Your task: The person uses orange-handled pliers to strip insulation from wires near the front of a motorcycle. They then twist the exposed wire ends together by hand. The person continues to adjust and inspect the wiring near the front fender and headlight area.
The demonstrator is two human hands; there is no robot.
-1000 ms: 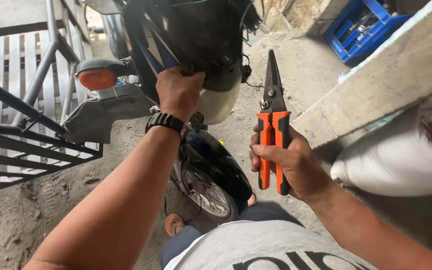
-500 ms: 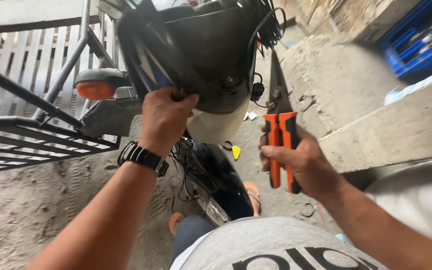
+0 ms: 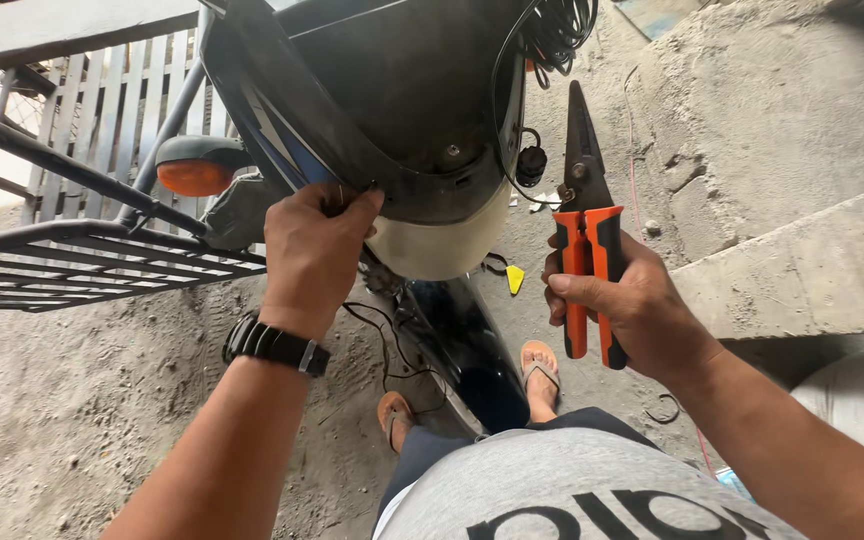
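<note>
- Orange-and-black rubbery grips of a pair of pliers point(image 3: 588, 240) sit in the right hand point(image 3: 624, 305), whose fingers wrap around both handles and press them together; the long dark metal nose points straight up, its tips closed.
- Beside it, the left hand point(image 3: 312, 250) pinches the lower edge of a motorcycle's dark plastic front cowl point(image 3: 402, 110), fingertips curled onto the rim, thumb hidden under the palm; what exactly lies between the fingertips is too small to make out.
- On that wrist sits a black watch point(image 3: 274, 345) with a ribbed strap; its face is turned away.
- Seen from behind, the cowl forms a hollow shell: inside it are screw points and a coil of black cable point(image 3: 557, 30) at the upper right, partly cut off by the frame's top edge, with a round black plug point(image 3: 530, 163) dangling down near the pliers.
- Below the cowl a cream-coloured rounded headlamp back point(image 3: 437, 245) bulges out, and under that runs a glossy black front mudguard point(image 3: 467, 350), its lower end hidden by the person's grey shirt point(image 3: 562, 490).
- To the left an orange oval turn signal point(image 3: 195, 175) sticks out beside a grey metal rack point(image 3: 82, 255) of bars.
- Underfoot is rough, dusty concrete ground point(image 3: 72, 420); two feet in orange sandals point(image 3: 540, 365) straddle the mudguard.
</note>
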